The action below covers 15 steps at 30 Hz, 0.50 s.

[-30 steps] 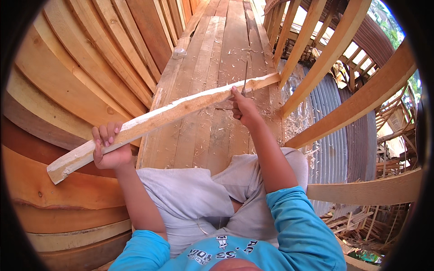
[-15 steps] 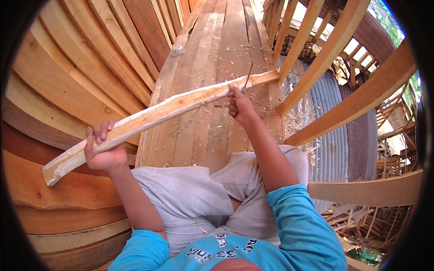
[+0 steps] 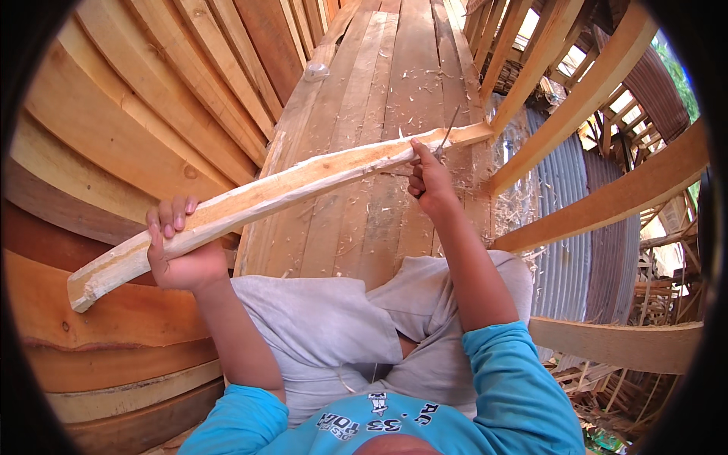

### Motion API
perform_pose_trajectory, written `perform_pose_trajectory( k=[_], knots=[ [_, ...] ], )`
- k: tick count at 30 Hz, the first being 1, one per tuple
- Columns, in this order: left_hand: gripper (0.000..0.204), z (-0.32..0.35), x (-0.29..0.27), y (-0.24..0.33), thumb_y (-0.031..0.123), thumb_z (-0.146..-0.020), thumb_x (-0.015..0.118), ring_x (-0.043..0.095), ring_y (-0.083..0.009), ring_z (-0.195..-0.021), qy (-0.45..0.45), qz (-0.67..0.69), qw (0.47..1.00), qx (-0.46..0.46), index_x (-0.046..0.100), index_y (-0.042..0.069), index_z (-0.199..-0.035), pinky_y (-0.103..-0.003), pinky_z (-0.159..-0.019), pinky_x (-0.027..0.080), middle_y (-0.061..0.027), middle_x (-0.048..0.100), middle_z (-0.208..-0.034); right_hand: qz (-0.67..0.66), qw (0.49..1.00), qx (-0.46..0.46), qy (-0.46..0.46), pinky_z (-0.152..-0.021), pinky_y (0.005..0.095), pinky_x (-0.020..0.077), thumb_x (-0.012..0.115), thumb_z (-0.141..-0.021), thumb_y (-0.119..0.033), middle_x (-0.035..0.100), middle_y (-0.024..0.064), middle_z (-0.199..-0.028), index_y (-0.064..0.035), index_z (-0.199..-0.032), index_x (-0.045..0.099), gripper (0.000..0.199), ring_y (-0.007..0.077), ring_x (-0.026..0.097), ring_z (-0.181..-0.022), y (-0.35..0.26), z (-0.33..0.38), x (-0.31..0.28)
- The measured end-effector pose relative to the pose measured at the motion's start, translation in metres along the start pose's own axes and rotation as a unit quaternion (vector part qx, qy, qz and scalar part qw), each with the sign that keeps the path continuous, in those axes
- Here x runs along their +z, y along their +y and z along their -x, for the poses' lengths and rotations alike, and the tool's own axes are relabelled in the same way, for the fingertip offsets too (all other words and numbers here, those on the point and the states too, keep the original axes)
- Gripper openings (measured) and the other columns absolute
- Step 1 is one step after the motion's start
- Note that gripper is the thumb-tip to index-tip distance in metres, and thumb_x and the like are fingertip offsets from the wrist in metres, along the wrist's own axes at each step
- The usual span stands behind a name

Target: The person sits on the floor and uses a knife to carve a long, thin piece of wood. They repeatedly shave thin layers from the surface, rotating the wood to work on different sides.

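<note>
A long, pale length of wood with roughly carved edges slants across in front of me, its near end at the left and its far end by the slats at the right. My left hand is closed around it close to the near end, thumb and fingers on opposite sides. Toward the far end, my right hand is closed on a knife whose thin dark blade crosses the wood, pointing up and away. Its handle is mostly hidden in the fist. My right thumb lies against the wood's edge.
Shavings are scattered over the plank floor. Wooden boards line the left side. At the right, upright slats stand before corrugated metal sheets. A small clear plastic item lies farther up the floor.
The view has shifted slightly, so the floor and slats appear farther right. Both hands keep their grips, and the knife stays at nearly the same place along the wood.
</note>
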<state>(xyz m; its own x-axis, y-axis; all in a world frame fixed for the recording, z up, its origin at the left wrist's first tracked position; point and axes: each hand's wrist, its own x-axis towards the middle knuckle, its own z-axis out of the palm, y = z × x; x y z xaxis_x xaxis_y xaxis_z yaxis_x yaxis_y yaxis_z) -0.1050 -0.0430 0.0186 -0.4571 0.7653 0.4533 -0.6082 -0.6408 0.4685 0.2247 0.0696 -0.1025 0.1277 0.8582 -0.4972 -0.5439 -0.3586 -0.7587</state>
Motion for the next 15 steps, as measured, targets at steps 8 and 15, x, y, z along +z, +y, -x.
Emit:
perform_pose_trajectory(
  k=[8, 15],
  knots=[
    [0.025, 0.001, -0.014, -0.028, 0.023, -0.078, 0.066, 0.047, -0.0131, -0.082, -0.104, -0.017, 0.994, -0.023, 0.044, 0.019, -0.091, -0.037, -0.094, 0.036, 0.0039, 0.043, -0.075, 0.055, 0.998, 0.01, -0.021, -0.04, 0.0277, 0.0217, 0.069, -0.088, -0.042, 0.03, -0.0072, -0.051, -0.0091, -0.082, 0.049, 0.039, 0.0073, 0.026, -0.039, -0.006, -0.004, -0.007],
    [0.018, -0.002, -0.019, -0.033, 0.027, -0.084, 0.06, 0.046, -0.0118, -0.074, -0.116, -0.036, 0.992, -0.033, 0.043, 0.019, -0.087, -0.036, -0.086, 0.037, 0.0038, 0.043, -0.071, 0.126, 0.991, 0.026, 0.02, -0.04, 0.0275, 0.0219, 0.044, -0.097, -0.054, 0.031, -0.0049, -0.053, -0.01, -0.076, 0.048, 0.049, 0.0077, 0.026, -0.04, -0.003, 0.039, 0.022]
  ],
)
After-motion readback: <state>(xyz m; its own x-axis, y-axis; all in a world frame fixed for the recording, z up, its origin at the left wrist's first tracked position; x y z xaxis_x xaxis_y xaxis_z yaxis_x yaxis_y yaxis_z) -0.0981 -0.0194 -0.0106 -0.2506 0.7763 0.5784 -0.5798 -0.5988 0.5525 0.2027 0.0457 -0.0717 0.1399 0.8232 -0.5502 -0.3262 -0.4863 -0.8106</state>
